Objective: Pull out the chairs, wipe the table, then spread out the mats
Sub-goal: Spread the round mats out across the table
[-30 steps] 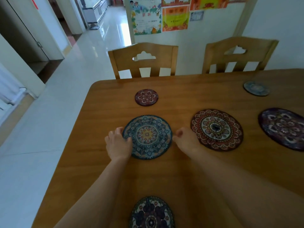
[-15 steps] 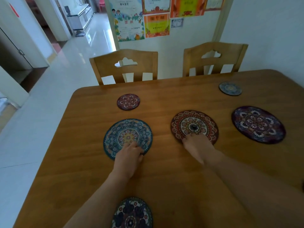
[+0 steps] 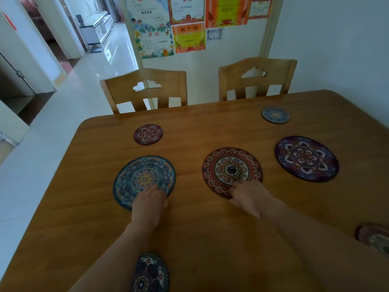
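Item: dining table [image 3: 210, 228], wood, mats partly laid; head view

Mats on the top, by clock face from the table's middle:
- blue mat [image 3: 139, 175], large, at 9 o'clock
- red mat [image 3: 223, 165], large, near the middle, towards 12
- purple mat [image 3: 306, 158], large, at 2 o'clock
- small maroon mat [image 3: 148, 134] at 11 o'clock; small blue-grey mat [image 3: 275, 114] at 1 o'clock
- a dark mat [image 3: 150, 272] at 6 o'clock, part hidden between the forearms; another mat [image 3: 374, 239] at 4 o'clock, cut off by the frame edge

Hands: left hand [image 3: 148, 204] lies on the near rim of the blue mat, fingers laid flat on it, nothing pinched. Right hand [image 3: 248, 197] lies on the near rim of the red mat, fingers extended onto the pattern, pressing rather than gripping; the exact spread of the fingers is blurred

Change: a second ago both hands flanked the blue mat, one at each side of it. Since then the right hand has crossed to the red mat and the left has come round to the blue mat's near edge, so each hand now tends its own mat

Bearing on the task: the two chairs [image 3: 147, 89] stand beyond the far edge at 12 o'clock. Wiping looks finished and spreading well advanced; this appears to be a final straightening of two large mats
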Available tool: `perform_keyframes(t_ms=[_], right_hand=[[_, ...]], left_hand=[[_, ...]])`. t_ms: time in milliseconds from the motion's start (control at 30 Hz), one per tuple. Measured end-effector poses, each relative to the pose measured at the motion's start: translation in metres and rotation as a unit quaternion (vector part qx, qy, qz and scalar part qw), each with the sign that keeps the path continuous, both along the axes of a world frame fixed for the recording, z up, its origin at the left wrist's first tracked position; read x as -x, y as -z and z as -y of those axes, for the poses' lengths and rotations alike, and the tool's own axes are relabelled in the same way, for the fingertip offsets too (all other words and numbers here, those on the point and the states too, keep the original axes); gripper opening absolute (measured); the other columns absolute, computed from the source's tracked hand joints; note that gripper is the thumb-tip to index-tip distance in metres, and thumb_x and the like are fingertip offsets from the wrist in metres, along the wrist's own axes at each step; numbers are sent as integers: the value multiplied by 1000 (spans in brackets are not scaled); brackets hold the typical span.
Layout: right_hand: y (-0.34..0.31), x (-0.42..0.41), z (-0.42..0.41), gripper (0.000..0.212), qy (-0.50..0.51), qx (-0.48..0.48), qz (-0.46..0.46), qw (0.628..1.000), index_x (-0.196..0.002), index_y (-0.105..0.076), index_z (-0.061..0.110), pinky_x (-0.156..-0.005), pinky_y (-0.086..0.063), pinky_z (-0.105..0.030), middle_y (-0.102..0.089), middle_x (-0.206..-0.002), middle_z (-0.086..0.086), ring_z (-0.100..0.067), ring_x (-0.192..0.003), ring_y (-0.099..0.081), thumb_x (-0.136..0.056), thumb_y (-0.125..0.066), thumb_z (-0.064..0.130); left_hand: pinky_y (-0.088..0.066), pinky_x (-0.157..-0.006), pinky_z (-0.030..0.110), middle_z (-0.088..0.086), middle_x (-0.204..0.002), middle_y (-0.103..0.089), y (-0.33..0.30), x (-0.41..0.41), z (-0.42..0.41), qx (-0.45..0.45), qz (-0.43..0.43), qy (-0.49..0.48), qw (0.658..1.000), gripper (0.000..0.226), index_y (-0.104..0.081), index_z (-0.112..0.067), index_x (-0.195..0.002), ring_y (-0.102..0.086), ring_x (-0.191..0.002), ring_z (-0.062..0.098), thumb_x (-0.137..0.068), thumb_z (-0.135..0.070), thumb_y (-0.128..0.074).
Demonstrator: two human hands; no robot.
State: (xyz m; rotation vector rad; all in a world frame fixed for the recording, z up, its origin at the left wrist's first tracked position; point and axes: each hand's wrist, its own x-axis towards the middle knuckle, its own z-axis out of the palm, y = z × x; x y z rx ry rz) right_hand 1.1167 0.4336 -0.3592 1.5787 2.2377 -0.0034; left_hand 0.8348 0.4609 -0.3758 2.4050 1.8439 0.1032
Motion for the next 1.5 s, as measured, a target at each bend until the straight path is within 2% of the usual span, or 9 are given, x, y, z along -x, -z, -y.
perform_keyframes(t_ms=[133, 300, 467, 567, 733, 900, 1133, 1300, 1500], right_hand=[[-11, -51, 15, 35, 93, -14, -99, 991, -123, -55, 17, -86, -49, -34, -56, -125, -3, -20, -111, -55, -105, -32, 37], [-9, -153, 28, 32, 207, -37, -41, 977, -129, -48, 17, -83, -51, -34, -51, -127, -1, -20, -115, -53, -104, -39, 33], [-5, -213, 25, 46, 252, -39, -77, 964, -136, -36, 19, -90, -50, -36, -43, -134, -3, -23, -126, -43, -98, -49, 42], [-2, -228, 16, 36, 213, -25, -71, 974, -132, -41, 17, -89, -50, -37, -45, -132, -4, -25, -124, -43, -101, -47, 34], [0, -240, 9, 40, 11, 14, 61, 998, -136, -42, 7, -81, -48, -38, -47, -131, -14, -30, -115, -52, -97, -44, 0], [1, -270, 19, 31, -47, 13, 120, 992, -130, -49, 9, -70, -39, -34, -55, -122, -11, -26, -105, -57, -100, -40, 5], [-3, -286, 32, 27, -49, 22, 115, 992, -127, -51, 11, -72, -42, -34, -58, -120, -8, -25, -103, -60, -102, -40, 10], [-3, -285, 40, 30, -42, 23, 120, 992, -130, -49, 8, -79, -46, -36, -53, -125, -13, -26, -107, -57, -101, -40, 6], [-8, -264, 65, 33, 177, -25, -33, 983, -132, -46, 17, -83, -48, -35, -47, -134, -6, -23, -114, -54, -100, -39, 25]], left_hand=[[-43, -97, 28, -7, -120, -53, -6, -59, 22, 33, 63, 21, 997, 28, -63, -23, -112, -50, -116, 13, -100, -38, -44], [-40, -94, 22, -11, -123, -54, 0, -167, 37, 37, 160, 47, 985, 26, -60, -30, -121, -48, -117, 10, -98, -37, -52], [-37, -110, 37, -8, -136, -48, 8, -236, 38, 91, 173, 14, 981, 35, -56, -28, -130, -35, -135, 20, -96, -37, -56], [-37, -110, 35, -8, -140, -43, 6, -249, 37, 93, 134, -14, 987, 38, -53, -28, -135, -31, -137, 18, -97, -36, -55], [-50, -90, 27, -9, -129, -47, 2, -256, 32, 50, 65, -3, 997, 29, -60, -25, -125, -41, -126, 11, -98, -31, -54], [-53, -87, 30, -3, -121, -54, 4, -264, 28, 41, -22, 17, 999, 23, -67, -17, -111, -48, -118, 16, -99, -24, -49], [-52, -88, 28, -1, -116, -56, 5, -271, 30, 27, -27, 0, 999, 22, -66, -15, -109, -51, -115, 17, -99, -20, -47], [-43, -103, 30, 1, -125, -52, 0, -272, 36, 75, 27, -25, 997, 25, -65, -11, -116, -44, -129, 22, -96, -23, -56], [-26, -116, 38, 4, -155, -30, -17, -263, 62, 189, 53, -18, 980, 51, -47, -17, -141, -27, -142, 25, -95, -36, -57]])
